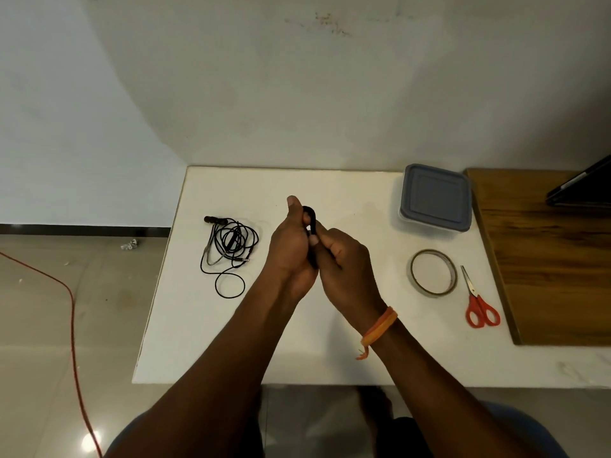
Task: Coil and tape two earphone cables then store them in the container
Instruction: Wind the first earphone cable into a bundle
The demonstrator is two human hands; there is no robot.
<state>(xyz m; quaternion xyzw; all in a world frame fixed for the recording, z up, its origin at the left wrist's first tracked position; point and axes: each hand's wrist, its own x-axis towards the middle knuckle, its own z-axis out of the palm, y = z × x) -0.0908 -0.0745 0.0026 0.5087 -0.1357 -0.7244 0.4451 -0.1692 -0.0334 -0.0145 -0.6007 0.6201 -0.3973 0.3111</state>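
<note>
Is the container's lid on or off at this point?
On. The grey lid sits flat over the clear container at the table's far right; nothing shows inside.

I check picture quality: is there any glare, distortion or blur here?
Head view: glare on the floor tiles at bottom left; wide-angle bending curves the wall; the cable between the left hand and right hand is dark, lacking detail.

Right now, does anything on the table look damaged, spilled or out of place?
Nothing looks damaged or spilled. The second earphone cable lies in a loose tangle on the white table, not yet coiled. The container has its lid on. The tape roll and scissors lie flat beside each other.
</note>
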